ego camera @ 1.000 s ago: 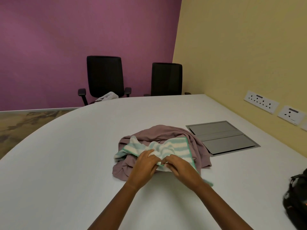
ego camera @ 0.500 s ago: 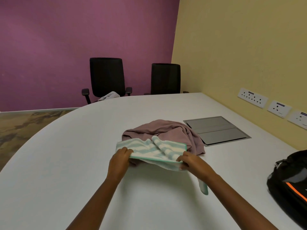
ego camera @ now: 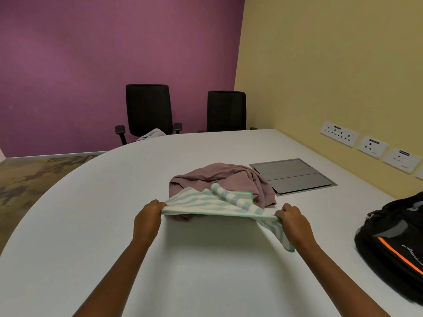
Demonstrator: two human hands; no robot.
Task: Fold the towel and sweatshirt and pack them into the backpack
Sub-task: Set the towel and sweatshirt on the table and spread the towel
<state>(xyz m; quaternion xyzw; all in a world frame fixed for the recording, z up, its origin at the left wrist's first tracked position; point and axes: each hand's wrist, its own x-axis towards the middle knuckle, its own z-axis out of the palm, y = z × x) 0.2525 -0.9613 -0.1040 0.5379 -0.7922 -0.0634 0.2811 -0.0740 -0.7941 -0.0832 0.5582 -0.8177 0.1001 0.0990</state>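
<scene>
The hands, left [ego camera: 147, 221] and right [ego camera: 294, 223], have moved apart, stretching the towel [ego camera: 206, 203] taut and lifting it off the sweatshirt [ego camera: 224, 176].

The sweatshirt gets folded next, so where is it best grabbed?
Probably pinch the sweatshirt at its raised top folds, coming from above: it lies in a bunched heap, no hem or sleeve shows plainly, and the towel hides its near side.

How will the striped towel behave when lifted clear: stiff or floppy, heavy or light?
Probably floppy: a corner of the striped towel droops below the right hand. Likely light, since left hand and right hand hold it by edge pinches. Its far part rests on the sweatshirt and may drag.
</scene>
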